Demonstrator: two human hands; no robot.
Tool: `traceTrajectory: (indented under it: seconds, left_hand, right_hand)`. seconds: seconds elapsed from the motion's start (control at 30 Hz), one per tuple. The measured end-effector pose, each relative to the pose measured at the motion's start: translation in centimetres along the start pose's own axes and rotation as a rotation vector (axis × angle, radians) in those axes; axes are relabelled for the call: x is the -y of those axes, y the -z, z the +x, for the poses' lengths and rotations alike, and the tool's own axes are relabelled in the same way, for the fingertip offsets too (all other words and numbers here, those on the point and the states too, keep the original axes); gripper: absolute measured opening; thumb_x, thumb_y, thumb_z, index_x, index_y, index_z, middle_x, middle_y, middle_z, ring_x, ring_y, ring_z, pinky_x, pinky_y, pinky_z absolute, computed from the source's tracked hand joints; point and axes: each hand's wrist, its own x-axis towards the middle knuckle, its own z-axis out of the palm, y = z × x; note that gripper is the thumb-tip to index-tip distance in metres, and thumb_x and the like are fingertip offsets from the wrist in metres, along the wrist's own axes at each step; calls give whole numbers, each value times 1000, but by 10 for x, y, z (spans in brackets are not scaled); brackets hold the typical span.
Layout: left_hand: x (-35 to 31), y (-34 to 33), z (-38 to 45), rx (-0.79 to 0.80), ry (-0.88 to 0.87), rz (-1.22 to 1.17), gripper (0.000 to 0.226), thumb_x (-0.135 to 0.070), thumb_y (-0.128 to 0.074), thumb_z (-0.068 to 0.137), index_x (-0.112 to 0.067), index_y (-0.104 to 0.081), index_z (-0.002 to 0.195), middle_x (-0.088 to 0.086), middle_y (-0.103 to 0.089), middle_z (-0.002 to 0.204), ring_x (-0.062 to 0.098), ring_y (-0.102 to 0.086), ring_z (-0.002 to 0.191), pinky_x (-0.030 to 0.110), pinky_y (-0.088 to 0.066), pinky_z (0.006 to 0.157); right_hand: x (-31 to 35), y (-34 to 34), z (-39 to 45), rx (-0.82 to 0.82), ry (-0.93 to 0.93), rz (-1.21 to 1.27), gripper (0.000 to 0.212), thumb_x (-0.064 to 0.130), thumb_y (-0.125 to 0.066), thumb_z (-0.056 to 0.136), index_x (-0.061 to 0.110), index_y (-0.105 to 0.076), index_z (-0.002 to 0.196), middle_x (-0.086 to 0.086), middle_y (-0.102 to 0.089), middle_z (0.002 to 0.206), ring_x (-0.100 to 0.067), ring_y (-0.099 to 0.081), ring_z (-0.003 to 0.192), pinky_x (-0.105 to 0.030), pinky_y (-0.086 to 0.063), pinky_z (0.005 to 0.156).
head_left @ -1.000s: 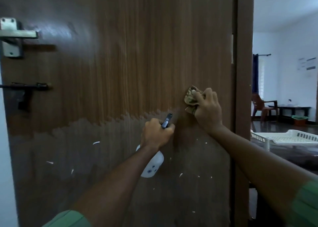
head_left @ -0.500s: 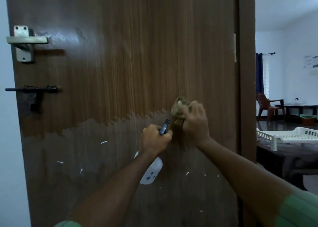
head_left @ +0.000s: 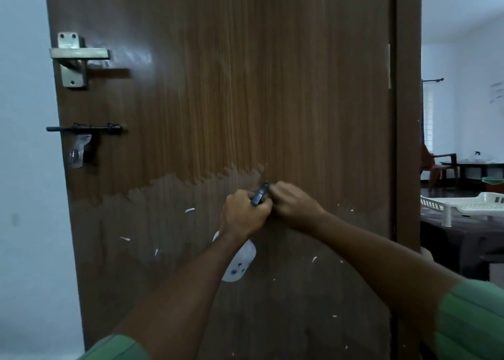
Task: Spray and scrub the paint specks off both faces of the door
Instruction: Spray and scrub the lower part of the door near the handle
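A brown wooden door (head_left: 245, 100) fills the view, its lower half duller and dotted with white paint specks (head_left: 189, 210). My left hand (head_left: 244, 215) grips a white spray bottle (head_left: 238, 261) by its dark trigger head, held close to the door. My right hand (head_left: 293, 204) is curled tight against the door just right of the bottle's nozzle. The scrubbing cloth it held earlier is hidden under the fingers.
A metal handle (head_left: 77, 57) and a black sliding bolt (head_left: 84, 129) sit on the door's left side. The door frame (head_left: 407, 141) stands at the right. Beyond it are a white plastic rack (head_left: 463, 207) on a dark table and a chair (head_left: 439, 166).
My right hand slid down and left across the door until it meets my left hand; the cloth, visible before, is now covered. The view shifted left.
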Motion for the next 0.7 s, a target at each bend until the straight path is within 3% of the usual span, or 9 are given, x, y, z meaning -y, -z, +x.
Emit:
traceTrajectory:
  seconds: [0.07,0.1,0.23,0.27,0.33,0.47,0.53,0.63,0.7]
  left_hand:
    - [7,5,-4,6,4,-19,42,-49,-61,75,-10,-67,59,7,-68,56,30,-68,54,49,-59,55]
    - [10,8,-5,-7,7,-34,44,-49,-60,74,-8,-69,60,10,-69,58,33,-68,55,51,-59,56]
    - [29,23,-4,-57,31,-57,40,-37,-68,83,0,-71,66,19,-72,65,40,-70,59,53,-59,55]
    - [32,27,-5,-68,41,-57,38,-34,-69,86,0,-71,67,19,-72,67,40,-70,60,52,-60,55]
    - [38,37,-8,-98,51,-79,39,-36,-69,85,-2,-71,66,18,-72,66,38,-70,57,49,-60,53]
    - [48,57,-15,-77,53,-136,34,-28,-70,95,-1,-73,75,18,-73,67,22,-63,46,34,-54,46]
    - [57,66,-16,-68,49,-126,32,-23,-70,96,-1,-73,74,16,-72,65,17,-61,42,28,-51,43]
    - [64,72,-14,-61,30,-108,34,-23,-70,93,-1,-70,67,17,-71,64,16,-59,40,30,-49,43]
    - [66,77,-12,-68,19,-115,39,-30,-68,88,3,-69,67,21,-70,65,22,-59,45,41,-51,45]
  right_hand:
    - [-9,9,7,101,228,-41,31,14,-75,90,13,-64,119,-14,-54,121,-27,-54,95,-40,-52,73]
    - [-19,12,16,72,173,-70,34,18,-75,90,16,-62,121,-12,-54,119,-26,-53,95,-39,-50,73]
    - [-29,30,54,-184,-772,-24,45,11,-68,88,15,-63,133,-13,-52,113,-30,-50,96,-43,-53,75]
    - [-18,29,58,-196,-867,7,46,7,-62,89,14,-62,135,-14,-50,113,-30,-49,97,-42,-53,76]
    - [7,13,56,-127,-709,13,47,7,-60,92,15,-59,138,-13,-50,118,-28,-48,99,-41,-54,76]
    - [30,-5,47,183,185,28,45,13,-67,96,15,-51,138,-13,-55,130,-25,-52,100,-37,-53,81]
    - [20,2,66,182,256,-40,42,20,-67,96,17,-55,136,-13,-54,127,-26,-52,100,-39,-52,80]
    - [13,13,91,-38,-424,38,45,31,-54,90,14,-65,130,-15,-53,118,-31,-52,100,-44,-54,75]
    - [36,8,97,-135,-758,81,42,21,-54,91,12,-65,131,-15,-51,116,-31,-49,99,-44,-55,71]
